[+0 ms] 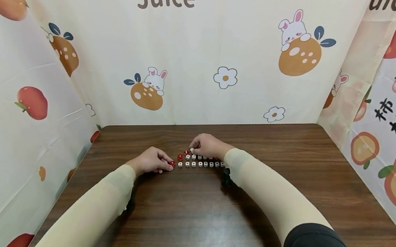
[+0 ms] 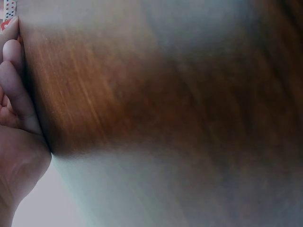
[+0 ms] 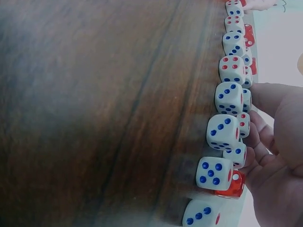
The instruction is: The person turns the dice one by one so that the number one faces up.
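Note:
Small white dice [image 1: 194, 164] with red and blue pips form a front row, and a red die [image 1: 172, 164] sits at its left end. My left hand [image 1: 152, 160] pinches that red die between thumb and finger. Behind lies a second row of white dice [image 3: 241, 153], with a red die [image 1: 179, 157] at its left. Farther back is another red die [image 1: 186, 152]; right beside it my right hand [image 1: 208, 145] holds a white die [image 1: 191, 150] at its fingertips. The right hand and wrist hide part of the back rows.
The dice stand on a brown wood-grain table [image 1: 177, 213]. Printed cloth walls [image 1: 201, 48] rise behind it and on both sides. In the right wrist view, a red die [image 3: 232, 184] shows behind the near end of the front row.

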A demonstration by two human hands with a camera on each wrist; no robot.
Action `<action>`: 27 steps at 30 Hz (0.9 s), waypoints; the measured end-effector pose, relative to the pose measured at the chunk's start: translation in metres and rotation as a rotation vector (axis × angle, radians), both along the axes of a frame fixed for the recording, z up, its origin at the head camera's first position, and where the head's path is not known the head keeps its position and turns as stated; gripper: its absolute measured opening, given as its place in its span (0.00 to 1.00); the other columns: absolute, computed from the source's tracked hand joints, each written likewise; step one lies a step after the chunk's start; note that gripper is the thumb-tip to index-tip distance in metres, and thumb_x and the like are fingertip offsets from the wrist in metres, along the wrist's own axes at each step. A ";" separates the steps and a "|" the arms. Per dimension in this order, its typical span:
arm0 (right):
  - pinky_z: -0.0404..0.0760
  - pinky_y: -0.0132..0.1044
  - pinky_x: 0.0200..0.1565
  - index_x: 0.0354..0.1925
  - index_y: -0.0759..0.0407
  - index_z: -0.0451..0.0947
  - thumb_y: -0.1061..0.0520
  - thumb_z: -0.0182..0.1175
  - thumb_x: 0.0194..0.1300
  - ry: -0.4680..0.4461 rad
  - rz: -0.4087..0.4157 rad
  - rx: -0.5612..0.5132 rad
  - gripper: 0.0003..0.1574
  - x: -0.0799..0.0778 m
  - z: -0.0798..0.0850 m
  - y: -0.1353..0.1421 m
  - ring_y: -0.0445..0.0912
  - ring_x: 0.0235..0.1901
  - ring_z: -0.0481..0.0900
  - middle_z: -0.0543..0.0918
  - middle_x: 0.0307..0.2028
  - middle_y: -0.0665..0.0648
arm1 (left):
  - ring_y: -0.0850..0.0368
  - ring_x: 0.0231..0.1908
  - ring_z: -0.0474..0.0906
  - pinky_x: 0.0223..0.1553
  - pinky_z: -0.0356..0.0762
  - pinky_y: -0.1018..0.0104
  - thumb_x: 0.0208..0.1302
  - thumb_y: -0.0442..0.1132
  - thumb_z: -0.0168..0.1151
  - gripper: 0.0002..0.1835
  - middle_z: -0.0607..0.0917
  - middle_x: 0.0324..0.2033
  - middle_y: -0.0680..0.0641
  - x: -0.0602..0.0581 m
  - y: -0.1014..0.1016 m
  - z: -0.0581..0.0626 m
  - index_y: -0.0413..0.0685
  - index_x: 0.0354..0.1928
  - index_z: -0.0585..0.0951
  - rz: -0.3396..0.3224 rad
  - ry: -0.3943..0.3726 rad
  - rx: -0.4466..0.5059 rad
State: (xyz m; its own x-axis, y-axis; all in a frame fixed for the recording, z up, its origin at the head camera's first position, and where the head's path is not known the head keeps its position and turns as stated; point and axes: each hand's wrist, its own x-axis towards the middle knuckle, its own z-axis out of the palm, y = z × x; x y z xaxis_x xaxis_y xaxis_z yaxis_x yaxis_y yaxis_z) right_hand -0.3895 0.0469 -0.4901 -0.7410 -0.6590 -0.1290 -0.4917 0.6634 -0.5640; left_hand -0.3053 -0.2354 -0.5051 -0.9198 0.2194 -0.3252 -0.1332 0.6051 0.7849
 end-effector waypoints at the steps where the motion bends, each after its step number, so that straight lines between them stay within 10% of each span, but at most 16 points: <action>1: 0.89 0.45 0.60 0.60 0.54 0.91 0.54 0.67 0.85 0.006 -0.008 0.002 0.13 -0.001 -0.001 0.000 0.46 0.54 0.89 0.92 0.56 0.53 | 0.62 0.26 0.80 0.30 0.84 0.68 0.68 0.40 0.85 0.12 0.93 0.36 0.52 0.000 0.000 0.000 0.46 0.49 0.96 -0.003 0.003 0.003; 11: 0.88 0.45 0.53 0.45 0.54 0.90 0.55 0.68 0.81 0.059 -0.120 0.019 0.06 -0.003 0.005 0.011 0.46 0.44 0.86 0.92 0.48 0.54 | 0.63 0.26 0.81 0.30 0.84 0.68 0.68 0.40 0.85 0.13 0.93 0.36 0.52 0.002 0.001 0.002 0.43 0.51 0.95 -0.006 0.010 0.019; 27: 0.87 0.48 0.59 0.59 0.55 0.91 0.58 0.58 0.88 -0.016 -0.114 -0.060 0.16 -0.002 0.005 0.021 0.50 0.51 0.87 0.91 0.61 0.58 | 0.63 0.26 0.81 0.30 0.83 0.68 0.68 0.40 0.84 0.13 0.94 0.36 0.52 0.002 0.000 0.002 0.43 0.51 0.95 -0.006 0.014 0.023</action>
State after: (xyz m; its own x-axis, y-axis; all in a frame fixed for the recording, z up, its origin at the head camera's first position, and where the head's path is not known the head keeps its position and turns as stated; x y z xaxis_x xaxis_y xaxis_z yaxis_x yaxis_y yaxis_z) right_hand -0.3915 0.0681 -0.4852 -0.8097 -0.5774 -0.1045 -0.4055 0.6793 -0.6116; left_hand -0.3034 -0.2349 -0.5035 -0.9229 0.2326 -0.3069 -0.1180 0.5878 0.8003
